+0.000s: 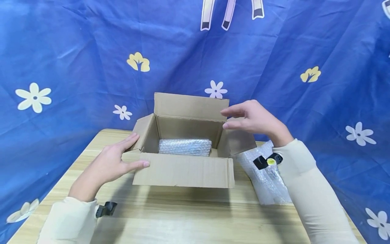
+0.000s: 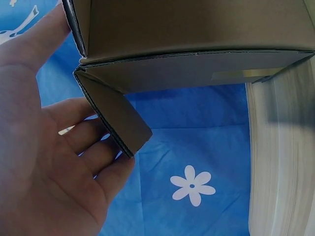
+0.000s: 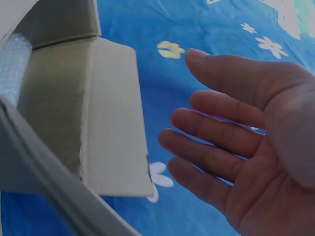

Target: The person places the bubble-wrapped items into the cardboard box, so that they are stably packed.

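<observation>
So there's an open cardboard box [image 1: 182, 169] sitting on a wooden table [image 1: 182, 217], all four flaps up or splayed out. Inside, toward the back, there's a bubble-wrapped bundle [image 1: 185, 147] lying on the bottom.

The left hand [image 1: 111, 164] is flat against the box's left side, fingers straight, thumb up along the left flap [image 1: 143, 130] and the fingertips touching the front flap's left end. It's not gripping anything, just resting there. The left wrist view shows the same thing: relaxed fingers [image 2: 98, 147] behind the edge of a flap corner.

The right hand [image 1: 254, 118] is up by the back right corner, fingers stretched out and loose, holding nothing. The fingertips are right at the back flap's [image 1: 190, 105] edge, and I can't tell if they're actually touching it. In the right wrist view the palm is open and clearly apart from the right flap [image 3: 113, 118].

A sheet of bubble wrap [image 1: 268, 183] lies on the table just right of the box, partly under the right forearm. Blue flowered cloth [image 1: 76, 51] hangs all around behind.
</observation>
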`<state>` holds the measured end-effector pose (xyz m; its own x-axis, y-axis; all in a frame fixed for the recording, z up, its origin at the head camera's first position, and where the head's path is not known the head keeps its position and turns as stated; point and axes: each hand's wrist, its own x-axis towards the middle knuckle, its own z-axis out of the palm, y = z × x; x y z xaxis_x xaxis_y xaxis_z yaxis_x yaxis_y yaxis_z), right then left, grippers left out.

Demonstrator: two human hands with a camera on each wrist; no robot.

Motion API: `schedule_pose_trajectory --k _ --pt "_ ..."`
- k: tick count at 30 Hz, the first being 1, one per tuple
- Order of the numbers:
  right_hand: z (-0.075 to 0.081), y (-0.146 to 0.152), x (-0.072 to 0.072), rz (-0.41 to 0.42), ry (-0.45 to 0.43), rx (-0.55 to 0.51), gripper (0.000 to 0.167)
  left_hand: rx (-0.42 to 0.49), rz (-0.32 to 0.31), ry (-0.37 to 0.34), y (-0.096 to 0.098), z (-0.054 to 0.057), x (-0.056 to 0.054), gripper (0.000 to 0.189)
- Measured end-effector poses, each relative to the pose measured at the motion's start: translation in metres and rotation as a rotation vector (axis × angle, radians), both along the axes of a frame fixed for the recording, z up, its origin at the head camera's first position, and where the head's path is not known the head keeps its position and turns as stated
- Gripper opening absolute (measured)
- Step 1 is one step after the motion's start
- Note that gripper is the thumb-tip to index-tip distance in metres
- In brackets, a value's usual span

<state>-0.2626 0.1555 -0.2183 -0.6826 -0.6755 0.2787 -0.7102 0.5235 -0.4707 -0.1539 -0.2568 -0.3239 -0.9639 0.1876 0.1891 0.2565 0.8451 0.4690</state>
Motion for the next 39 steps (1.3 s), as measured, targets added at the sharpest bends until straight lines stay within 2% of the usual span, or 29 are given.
schedule_pose_trajectory --k 6,13,19,23,30,39 --pt "-0.002 0.025 0.010 -0.063 0.097 -0.003 0.039 -0.003 -0.003 0.013 0.000 0.000 -0.002 0.107" --pt "-0.003 0.048 0.025 -0.178 0.110 -0.038 0.040 0.003 -0.011 0.002 -0.002 0.001 -0.003 0.107" --pt "-0.013 0.064 0.034 -0.242 0.142 -0.041 0.041 0.015 -0.004 0.005 -0.002 0.000 -0.002 0.106" --pt "-0.024 0.075 0.041 -0.277 0.124 -0.064 0.044 0.020 -0.006 0.010 -0.002 0.000 -0.002 0.106" --pt "-0.047 0.097 0.052 -0.393 0.048 -0.099 0.048 0.023 -0.009 0.006 -0.001 -0.002 -0.003 0.106" --pt "-0.082 0.125 0.060 -0.431 0.020 -0.144 0.047 0.021 -0.003 0.016 -0.001 -0.002 -0.002 0.105"
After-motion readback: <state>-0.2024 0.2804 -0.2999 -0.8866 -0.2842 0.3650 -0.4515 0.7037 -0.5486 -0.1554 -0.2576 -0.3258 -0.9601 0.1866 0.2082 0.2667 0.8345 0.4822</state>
